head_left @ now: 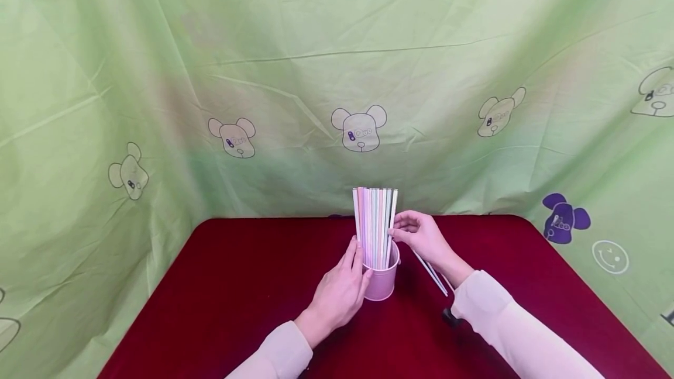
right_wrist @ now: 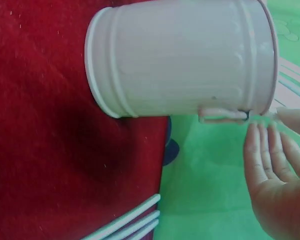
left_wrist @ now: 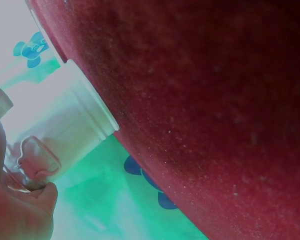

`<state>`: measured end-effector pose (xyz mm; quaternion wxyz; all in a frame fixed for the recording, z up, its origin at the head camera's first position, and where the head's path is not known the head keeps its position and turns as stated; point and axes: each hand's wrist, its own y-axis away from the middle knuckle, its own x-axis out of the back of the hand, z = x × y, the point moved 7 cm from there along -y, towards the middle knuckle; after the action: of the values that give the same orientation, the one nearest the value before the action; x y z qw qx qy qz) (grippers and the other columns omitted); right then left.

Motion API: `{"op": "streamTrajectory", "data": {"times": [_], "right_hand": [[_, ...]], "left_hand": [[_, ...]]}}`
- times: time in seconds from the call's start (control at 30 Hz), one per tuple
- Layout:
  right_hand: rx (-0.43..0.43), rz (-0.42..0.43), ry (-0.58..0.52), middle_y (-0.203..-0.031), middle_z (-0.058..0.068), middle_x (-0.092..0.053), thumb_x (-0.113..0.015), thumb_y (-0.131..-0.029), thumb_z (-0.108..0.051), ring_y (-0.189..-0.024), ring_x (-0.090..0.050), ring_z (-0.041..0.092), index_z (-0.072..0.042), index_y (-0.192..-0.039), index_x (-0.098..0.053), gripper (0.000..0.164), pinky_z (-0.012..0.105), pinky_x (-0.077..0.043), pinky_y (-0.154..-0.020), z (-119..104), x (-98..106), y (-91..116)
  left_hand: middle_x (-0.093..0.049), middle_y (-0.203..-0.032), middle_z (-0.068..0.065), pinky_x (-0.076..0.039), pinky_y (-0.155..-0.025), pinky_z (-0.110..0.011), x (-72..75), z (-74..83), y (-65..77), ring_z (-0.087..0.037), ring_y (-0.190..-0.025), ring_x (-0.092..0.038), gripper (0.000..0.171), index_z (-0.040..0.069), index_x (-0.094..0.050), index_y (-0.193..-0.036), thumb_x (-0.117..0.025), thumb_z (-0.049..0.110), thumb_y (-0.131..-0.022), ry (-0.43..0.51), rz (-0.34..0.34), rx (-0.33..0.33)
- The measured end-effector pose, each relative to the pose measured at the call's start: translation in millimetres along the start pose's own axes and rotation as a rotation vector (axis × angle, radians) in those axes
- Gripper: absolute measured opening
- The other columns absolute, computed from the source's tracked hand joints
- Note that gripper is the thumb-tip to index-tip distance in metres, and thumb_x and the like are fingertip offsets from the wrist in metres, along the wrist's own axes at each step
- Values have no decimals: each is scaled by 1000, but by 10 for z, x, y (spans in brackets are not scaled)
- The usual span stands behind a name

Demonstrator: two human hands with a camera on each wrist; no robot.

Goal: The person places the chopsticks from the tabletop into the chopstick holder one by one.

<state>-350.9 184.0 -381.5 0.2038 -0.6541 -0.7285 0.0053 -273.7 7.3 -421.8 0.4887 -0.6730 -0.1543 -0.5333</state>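
A small pale pink bucket (head_left: 380, 285) stands on the table, filled with an upright bundle of pastel straws (head_left: 375, 227). My left hand (head_left: 339, 291) grips the bucket's left side, with the thumb over the front rim and fingers up along the straws. In the left wrist view, thumb and fingers sit at the rim near the wire handle (left_wrist: 40, 155). Over on the bundle's right, my right hand (head_left: 423, 238) touches the outer straws with thumb and fingertips. Its fingers (right_wrist: 255, 155) are fairly straight beside the bucket's rim in the right wrist view.
Loose straws (head_left: 432, 274) lie on the dark red tabletop (head_left: 253, 285), just under the right forearm. A small black object (head_left: 451, 316) shows by the right cuff. Green patterned cloth (head_left: 295, 75) hangs behind the table and along both sides.
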Motion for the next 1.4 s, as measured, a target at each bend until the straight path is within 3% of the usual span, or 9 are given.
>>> {"op": "streamTrajectory", "data": {"times": [0.13, 0.23, 0.33, 0.47, 0.6, 0.8, 0.97, 1.2, 1.4], "right_hand": [[10, -22, 5, -97, 23, -64, -70, -85, -12, -83, -66, 30, 8, -108, -58, 33, 44, -54, -76, -51, 102, -44], [31, -12, 82, -98, 19, -65, -68, -87, -17, -82, -66, 26, 4, -109, -59, 32, 40, -55, -74, -124, 241, -87], [82, 11, 280, -96, 13, -67, -67, -88, -20, -81, -64, 21, -3, -107, -61, 27, 34, -54, -73, -202, 402, -136], [159, 31, 537, -95, 11, -67, -67, -87, -18, -84, -63, 23, -4, -106, -61, 24, 38, -52, -75, -233, 590, -218], [178, 17, 644, -95, 17, -66, -67, -85, -11, -82, -63, 27, 3, -105, -60, 26, 44, -52, -75, -127, 727, -291], [160, -58, 766, -85, 18, -65, -69, -78, -5, -76, -63, 28, 7, -97, -61, 24, 42, -51, -70, 196, 811, -314], [102, -95, 830, -77, 14, -62, -71, -74, -5, -70, -58, 25, 8, -92, -61, 24, 42, -47, -69, 491, 864, -261], [-78, -127, 851, -73, 6, -61, -74, -74, -11, -71, -57, 23, 7, -89, -61, 26, 40, -48, -69, 898, 930, -160], [-149, -110, 835, -71, 9, -64, -74, -73, -8, -67, -61, 24, 7, -84, -62, 22, 43, -49, -69, 993, 963, -97]], "left_hand": [[-22, -152, -17, -52, -84, -31, 4, -12, -11, -21, -131, -40, 60, -2, -27, -146, -25, 39, -102, -2, 5, -3], [-23, -152, -17, -52, -85, -31, 18, -21, -19, -21, -131, -40, 60, -2, -27, -145, -26, 39, -102, 0, 13, -5], [-23, -152, -18, -52, -85, -31, 31, -27, -24, -22, -131, -40, 60, -3, -27, -145, -27, 39, -102, 3, 14, -9], [-22, -152, -18, -52, -83, -31, 41, -35, -31, -22, -130, -41, 61, -2, -25, -146, -26, 39, -102, 9, 8, -9], [-21, -153, -17, -53, -82, -31, 39, -44, -31, -22, -130, -41, 61, -2, -24, -147, -26, 39, -102, 14, -1, -2], [-22, -152, -17, -52, -85, -31, 25, -34, -24, -21, -132, -39, 61, -2, -25, -146, -26, 39, -102, 5, -2, -1], [-23, -152, -17, -52, -84, -30, 21, -17, -22, -21, -132, -39, 60, -2, -27, -146, -25, 39, -102, -3, 5, -2], [-23, -152, -17, -52, -84, -31, 16, -11, -5, -21, -131, -39, 60, -2, -26, -146, -25, 39, -102, 3, -1, 1], [-22, -152, -17, -52, -85, -31, 12, -11, 5, -21, -132, -38, 60, -2, -27, -146, -25, 39, -102, 8, -3, 3]]}}
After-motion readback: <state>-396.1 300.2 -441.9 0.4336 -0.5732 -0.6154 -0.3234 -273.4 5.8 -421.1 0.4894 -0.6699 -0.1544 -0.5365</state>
